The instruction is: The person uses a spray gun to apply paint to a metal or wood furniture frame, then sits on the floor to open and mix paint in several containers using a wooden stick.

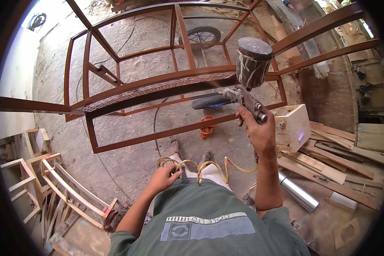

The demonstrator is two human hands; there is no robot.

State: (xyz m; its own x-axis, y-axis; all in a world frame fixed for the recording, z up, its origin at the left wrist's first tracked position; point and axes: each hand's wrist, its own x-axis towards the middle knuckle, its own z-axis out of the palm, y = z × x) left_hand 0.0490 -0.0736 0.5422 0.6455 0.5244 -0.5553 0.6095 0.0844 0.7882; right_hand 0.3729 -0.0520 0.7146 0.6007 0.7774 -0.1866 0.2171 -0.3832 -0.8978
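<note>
My right hand (258,126) is wrapped round a spray gun (245,101), whose paint-streaked cup (252,64) stands on top. The nozzle points left along a reddish-brown metal frame (158,79), with a faint mist in front of it. A strip of metal mesh (158,84) runs along the frame's near rail, just left of the nozzle. Low by my waist, my left hand (163,177) is closed round loops of a yellow coiled air hose (199,175). That hose stretches across to my right forearm, which hides its far end.
Wooden frames (64,179) stand at the left. Boards (324,160), a wooden box (295,128) and a silver cylinder (298,192) lie at the right. An orange rag (207,126) and a wheel (202,36) are on the floor beyond the frame's rails. A dark cable crosses the floor.
</note>
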